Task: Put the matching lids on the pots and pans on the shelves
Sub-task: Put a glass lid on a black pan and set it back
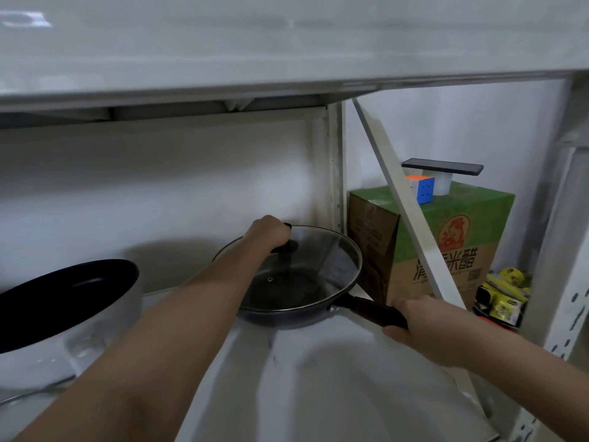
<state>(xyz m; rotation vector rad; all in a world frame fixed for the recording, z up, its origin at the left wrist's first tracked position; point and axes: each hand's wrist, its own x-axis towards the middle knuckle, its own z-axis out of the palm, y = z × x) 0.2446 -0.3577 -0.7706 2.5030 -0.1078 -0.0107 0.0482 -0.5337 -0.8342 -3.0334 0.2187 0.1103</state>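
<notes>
**Glass lid going onto the frying pan**

The person is reaching into the white shelf (334, 371) with both arms. The left hand (267, 232) is clenching the black knob (285, 247) of a glass lid (322, 260), holding it tilted over the frying pan (287, 311): the lid's far edge is riding high while its near edge is dipping into the pan, so it is not yet lying flat on the rim. The tilt looks like a way of hooking one edge in first and letting the rest drop into place.

The right hand (420, 327) is wrapping around the pan's dark handle (373, 309), which is pointing toward the near right; I take this as bracing, so the pan is not sliding on the smooth shelf while the lid is settling.

The pan is sitting toward the far right of the shelf, near the upright post. On the left, a grey pot (63, 301) with a dark inside is standing open, well apart from the pan, with no lid on it. Beyond the post, a green and brown carton (446, 244) is carrying a puzzle cube (422, 188) and a phone (443, 166).
</notes>
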